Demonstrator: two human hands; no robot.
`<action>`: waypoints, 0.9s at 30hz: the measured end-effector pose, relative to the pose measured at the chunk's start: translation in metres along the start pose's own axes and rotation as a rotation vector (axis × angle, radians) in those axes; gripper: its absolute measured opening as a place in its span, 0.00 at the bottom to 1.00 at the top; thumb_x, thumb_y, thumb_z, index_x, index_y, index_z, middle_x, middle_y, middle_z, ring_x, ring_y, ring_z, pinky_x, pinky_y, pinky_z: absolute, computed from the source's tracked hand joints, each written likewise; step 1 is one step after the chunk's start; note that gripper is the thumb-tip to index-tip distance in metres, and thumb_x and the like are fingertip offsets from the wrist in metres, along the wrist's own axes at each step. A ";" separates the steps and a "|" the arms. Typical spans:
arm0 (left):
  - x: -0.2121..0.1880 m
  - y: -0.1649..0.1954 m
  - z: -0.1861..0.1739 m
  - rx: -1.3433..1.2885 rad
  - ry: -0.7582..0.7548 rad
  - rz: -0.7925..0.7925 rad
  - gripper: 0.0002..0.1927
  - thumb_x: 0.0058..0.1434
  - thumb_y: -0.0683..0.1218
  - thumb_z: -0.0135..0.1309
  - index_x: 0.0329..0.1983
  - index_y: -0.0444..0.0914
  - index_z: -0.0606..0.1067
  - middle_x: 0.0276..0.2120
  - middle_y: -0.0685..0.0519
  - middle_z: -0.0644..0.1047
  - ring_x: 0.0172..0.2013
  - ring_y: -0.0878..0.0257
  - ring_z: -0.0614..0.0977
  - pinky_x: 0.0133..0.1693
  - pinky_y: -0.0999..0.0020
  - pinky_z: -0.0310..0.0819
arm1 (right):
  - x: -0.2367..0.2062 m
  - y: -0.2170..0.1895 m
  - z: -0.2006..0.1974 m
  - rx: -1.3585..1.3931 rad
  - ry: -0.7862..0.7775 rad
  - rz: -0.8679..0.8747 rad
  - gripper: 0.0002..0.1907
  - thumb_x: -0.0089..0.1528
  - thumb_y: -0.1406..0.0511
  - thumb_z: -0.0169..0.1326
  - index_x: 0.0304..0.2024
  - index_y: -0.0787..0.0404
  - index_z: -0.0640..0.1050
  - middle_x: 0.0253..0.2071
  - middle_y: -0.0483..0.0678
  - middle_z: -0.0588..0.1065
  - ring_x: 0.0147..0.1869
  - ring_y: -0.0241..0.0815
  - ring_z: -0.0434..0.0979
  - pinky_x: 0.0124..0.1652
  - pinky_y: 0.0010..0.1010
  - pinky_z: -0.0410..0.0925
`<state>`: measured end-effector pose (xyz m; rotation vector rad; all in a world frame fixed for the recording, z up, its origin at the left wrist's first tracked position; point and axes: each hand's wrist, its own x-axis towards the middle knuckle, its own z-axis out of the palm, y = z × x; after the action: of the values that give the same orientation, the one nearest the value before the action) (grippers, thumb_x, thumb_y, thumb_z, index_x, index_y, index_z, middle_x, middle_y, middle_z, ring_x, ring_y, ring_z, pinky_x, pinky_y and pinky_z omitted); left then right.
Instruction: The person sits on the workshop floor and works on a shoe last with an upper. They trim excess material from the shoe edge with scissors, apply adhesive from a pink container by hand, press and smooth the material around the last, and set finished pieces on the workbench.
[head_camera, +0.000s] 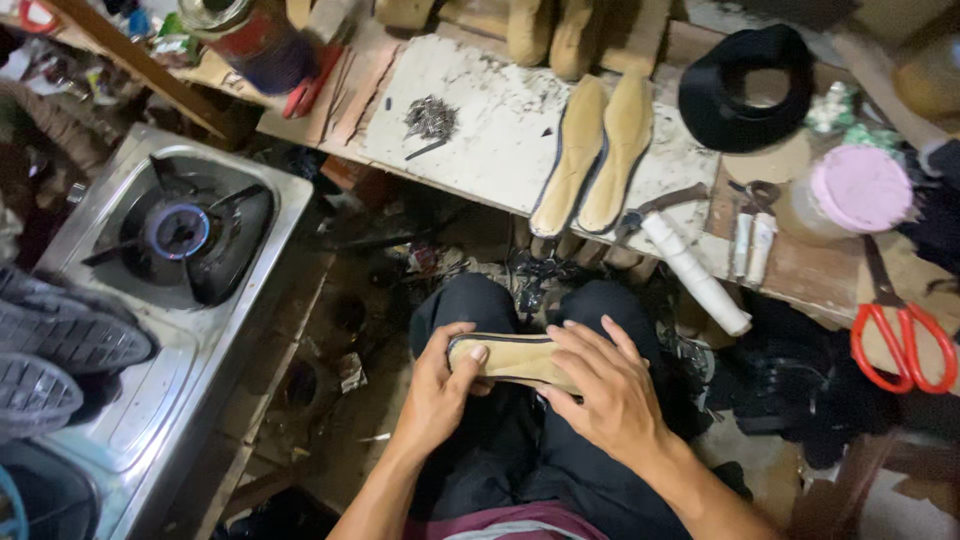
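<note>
Pressing a tan, dark-edged shoe insole (515, 360) flat over the lap, the left hand (440, 390) clasps its heel end, thumb on top, while the right hand (600, 385) lies spread over its front. Two matching tan insoles (598, 150) rest at the white workbench's (500, 130) front edge, red-handled scissors (900, 335) near its right corner. Smoothing seems underway; steady, even pressure is needed.

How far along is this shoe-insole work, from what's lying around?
Two tan insoles lie finished-looking side by side on the white bench. One more insole is in hand on the lap, the left hand gripping its end and the right hand pressing its edge. How many remain cannot be told.
</note>
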<state>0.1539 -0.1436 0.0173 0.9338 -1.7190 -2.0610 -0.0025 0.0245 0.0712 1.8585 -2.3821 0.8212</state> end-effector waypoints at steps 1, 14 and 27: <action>0.000 0.000 -0.002 0.004 -0.001 0.000 0.20 0.67 0.47 0.51 0.59 0.34 0.69 0.38 0.49 0.79 0.32 0.65 0.82 0.33 0.69 0.81 | 0.001 -0.001 0.005 0.013 0.028 0.004 0.20 0.50 0.61 0.68 0.41 0.64 0.79 0.57 0.53 0.76 0.63 0.54 0.74 0.65 0.54 0.58; -0.002 0.010 -0.022 0.044 -0.050 0.028 0.22 0.65 0.47 0.53 0.60 0.33 0.67 0.42 0.49 0.78 0.35 0.65 0.83 0.35 0.70 0.83 | 0.011 -0.014 0.016 0.013 0.050 0.016 0.17 0.47 0.65 0.67 0.37 0.65 0.80 0.54 0.54 0.79 0.60 0.55 0.77 0.64 0.54 0.60; -0.011 0.019 -0.040 0.037 0.068 0.022 0.18 0.62 0.46 0.57 0.53 0.33 0.73 0.32 0.51 0.80 0.25 0.67 0.81 0.28 0.71 0.77 | 0.157 0.002 0.016 0.222 0.071 0.113 0.10 0.61 0.64 0.61 0.41 0.64 0.82 0.40 0.53 0.81 0.44 0.50 0.83 0.44 0.35 0.72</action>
<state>0.1848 -0.1721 0.0355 0.9807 -1.7300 -1.9671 -0.0459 -0.1228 0.1063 1.7408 -2.4598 1.1860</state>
